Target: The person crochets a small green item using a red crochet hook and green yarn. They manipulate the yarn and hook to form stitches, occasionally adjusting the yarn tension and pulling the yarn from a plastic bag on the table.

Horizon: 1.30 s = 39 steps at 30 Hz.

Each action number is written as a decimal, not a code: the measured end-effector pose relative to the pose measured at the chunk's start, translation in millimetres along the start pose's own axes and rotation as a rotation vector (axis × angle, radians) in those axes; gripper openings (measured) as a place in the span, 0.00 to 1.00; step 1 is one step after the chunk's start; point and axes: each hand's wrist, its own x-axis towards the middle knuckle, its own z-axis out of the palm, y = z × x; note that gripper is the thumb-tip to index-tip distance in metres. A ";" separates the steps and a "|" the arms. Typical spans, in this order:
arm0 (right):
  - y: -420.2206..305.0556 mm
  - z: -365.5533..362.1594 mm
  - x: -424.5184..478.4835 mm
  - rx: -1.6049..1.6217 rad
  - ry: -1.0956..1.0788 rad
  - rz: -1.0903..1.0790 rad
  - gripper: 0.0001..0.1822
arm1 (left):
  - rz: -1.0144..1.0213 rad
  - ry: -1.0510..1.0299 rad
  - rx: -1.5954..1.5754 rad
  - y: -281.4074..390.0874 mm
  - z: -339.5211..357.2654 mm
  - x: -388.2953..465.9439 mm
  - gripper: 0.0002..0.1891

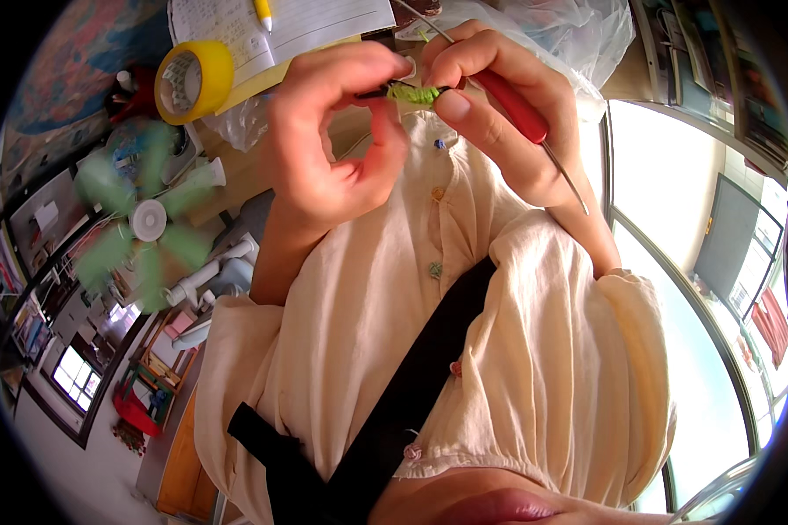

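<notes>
A small piece of bright green yarn work [415, 95] with dark ends lies between my two hands near the top of the view. My left hand [335, 131], blurred, pinches its left end between thumb and forefinger, the fingers curled into a ring. My right hand [505, 105] grips its right end with thumb and fingertips. The same hand also holds a tool with a red handle [515, 108], laid across the fingers. A thin metal shaft sticks out from each end of the handle; the far tip is cut off by the top edge.
A roll of yellow tape [194, 82] rests beside an open notebook [322, 23] with a yellow pen [263, 14] on it. Clear plastic bags [565, 36] lie behind my right hand. A green-bladed fan [148, 220] stands at left; a bright window is at right.
</notes>
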 end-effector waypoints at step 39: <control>-3.7 12.5 8.2 -0.701 0.115 -0.252 0.10 | -0.853 -0.074 -0.238 25.6 -11.4 19.9 0.06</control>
